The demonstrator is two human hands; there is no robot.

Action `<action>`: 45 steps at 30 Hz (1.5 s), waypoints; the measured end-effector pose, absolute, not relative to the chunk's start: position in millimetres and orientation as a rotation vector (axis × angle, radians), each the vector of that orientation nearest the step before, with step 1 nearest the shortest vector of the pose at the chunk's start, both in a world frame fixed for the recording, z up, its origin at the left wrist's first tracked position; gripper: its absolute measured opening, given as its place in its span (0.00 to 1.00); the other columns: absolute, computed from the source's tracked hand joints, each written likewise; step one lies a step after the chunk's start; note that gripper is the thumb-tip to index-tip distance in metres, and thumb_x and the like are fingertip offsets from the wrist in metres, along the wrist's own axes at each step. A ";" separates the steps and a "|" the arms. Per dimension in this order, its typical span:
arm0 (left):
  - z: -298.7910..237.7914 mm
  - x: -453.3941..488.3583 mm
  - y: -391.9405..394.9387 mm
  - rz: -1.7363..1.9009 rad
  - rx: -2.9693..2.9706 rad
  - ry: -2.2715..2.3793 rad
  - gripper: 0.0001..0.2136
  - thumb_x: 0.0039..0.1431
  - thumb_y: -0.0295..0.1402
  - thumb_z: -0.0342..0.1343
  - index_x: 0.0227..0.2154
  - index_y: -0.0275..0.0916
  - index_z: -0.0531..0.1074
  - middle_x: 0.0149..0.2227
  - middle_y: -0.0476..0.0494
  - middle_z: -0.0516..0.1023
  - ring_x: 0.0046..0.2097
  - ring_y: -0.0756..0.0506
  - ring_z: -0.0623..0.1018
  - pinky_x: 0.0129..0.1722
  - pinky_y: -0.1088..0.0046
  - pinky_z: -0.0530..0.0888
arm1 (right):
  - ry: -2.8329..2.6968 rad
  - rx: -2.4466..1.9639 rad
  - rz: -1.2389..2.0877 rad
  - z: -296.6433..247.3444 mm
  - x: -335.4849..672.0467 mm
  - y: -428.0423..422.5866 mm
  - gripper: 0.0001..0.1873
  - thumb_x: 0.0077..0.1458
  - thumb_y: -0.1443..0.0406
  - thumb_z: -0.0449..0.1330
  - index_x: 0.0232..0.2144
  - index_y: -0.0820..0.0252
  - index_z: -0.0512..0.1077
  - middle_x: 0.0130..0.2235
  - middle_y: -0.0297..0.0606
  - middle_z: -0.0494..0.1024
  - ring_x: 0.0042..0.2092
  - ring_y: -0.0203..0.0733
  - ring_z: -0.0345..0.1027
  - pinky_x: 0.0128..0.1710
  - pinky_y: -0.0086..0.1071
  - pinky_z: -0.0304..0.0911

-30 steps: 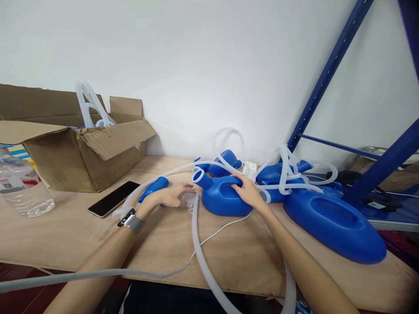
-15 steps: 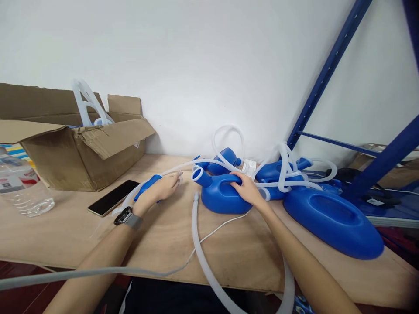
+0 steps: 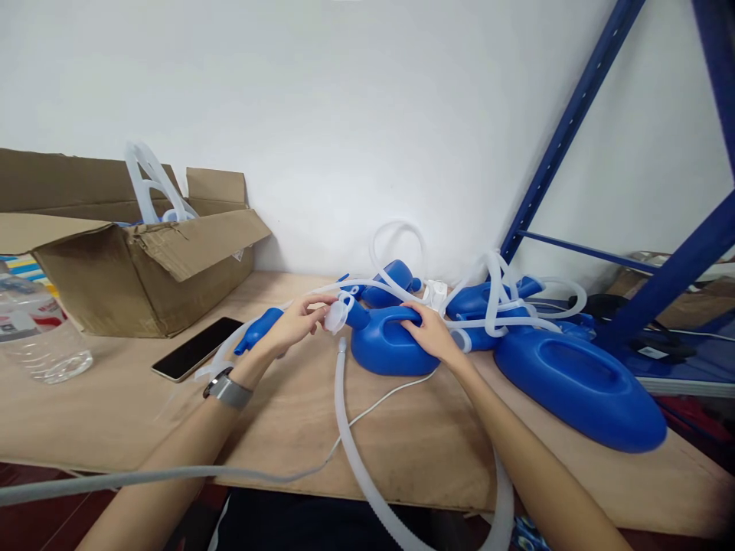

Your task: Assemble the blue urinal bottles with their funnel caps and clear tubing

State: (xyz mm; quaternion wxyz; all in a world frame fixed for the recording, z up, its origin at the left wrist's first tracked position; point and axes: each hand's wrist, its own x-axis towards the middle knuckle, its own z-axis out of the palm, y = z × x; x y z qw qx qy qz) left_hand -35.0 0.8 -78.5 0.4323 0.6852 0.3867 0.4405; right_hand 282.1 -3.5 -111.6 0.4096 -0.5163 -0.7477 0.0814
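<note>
A blue plastic jug (image 3: 386, 346) with a spout and top handle lies on the wooden table (image 3: 298, 428). My right hand (image 3: 428, 330) is closed round its handle. My left hand (image 3: 298, 323), with a watch on the wrist, pinches a small clear cap (image 3: 334, 317) right at the jug's spout opening. A ribbed white hose (image 3: 347, 428) runs from beside the spout down over the table's front edge. A blue nozzle piece (image 3: 256, 330) lies just behind my left wrist.
More blue jugs (image 3: 574, 390) tangled with white tubing (image 3: 499, 302) lie to the right. A black phone (image 3: 192, 348), an open cardboard box (image 3: 126, 260) and a water bottle (image 3: 34, 337) stand at left. Blue shelf struts (image 3: 574, 115) rise at right.
My left hand lifted from the table beside the hose end and carried the clear cap up to the jug's spout. My right hand stayed on the handle.
</note>
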 end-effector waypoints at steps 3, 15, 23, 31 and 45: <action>-87.1 -23.0 1.3 1.256 1.731 1.045 0.17 0.57 0.39 0.58 0.45 0.35 0.80 0.35 0.41 0.82 0.30 0.47 0.78 0.24 0.75 0.71 | -1.887 -1.296 0.191 -110.9 277.6 -6.2 0.14 0.57 0.64 0.59 0.46 0.55 0.77 0.48 0.41 0.83 0.51 0.54 0.77 0.56 0.51 0.67; -88.1 -12.0 -5.6 1.303 1.536 1.019 0.14 0.56 0.39 0.53 0.41 0.39 0.76 0.45 0.42 0.82 0.48 0.39 0.79 0.51 0.57 0.76 | -1.892 -1.327 0.141 -107.4 265.4 -15.4 0.15 0.58 0.65 0.60 0.47 0.56 0.77 0.50 0.42 0.83 0.52 0.53 0.76 0.58 0.51 0.67; -93.9 -14.2 -6.1 1.163 1.692 0.838 0.27 0.66 0.42 0.46 0.66 0.42 0.65 0.65 0.39 0.72 0.64 0.35 0.71 0.62 0.55 0.69 | -1.911 -1.289 0.147 -104.6 261.2 -19.5 0.14 0.57 0.65 0.60 0.46 0.55 0.78 0.48 0.41 0.83 0.50 0.52 0.76 0.57 0.49 0.68; -97.5 -17.1 -11.2 1.125 1.985 0.842 0.32 0.65 0.46 0.57 0.69 0.45 0.60 0.70 0.38 0.64 0.71 0.36 0.62 0.71 0.51 0.57 | -1.919 -1.296 0.183 -104.3 261.5 -19.4 0.14 0.57 0.65 0.60 0.46 0.54 0.77 0.47 0.40 0.83 0.50 0.52 0.76 0.57 0.49 0.67; -93.2 -15.9 -15.9 1.161 2.178 0.903 0.29 0.67 0.47 0.55 0.67 0.42 0.61 0.69 0.38 0.66 0.69 0.36 0.66 0.70 0.57 0.59 | -1.950 -1.305 0.187 -102.4 262.0 -18.2 0.14 0.58 0.64 0.60 0.46 0.55 0.77 0.48 0.41 0.83 0.50 0.52 0.76 0.57 0.49 0.67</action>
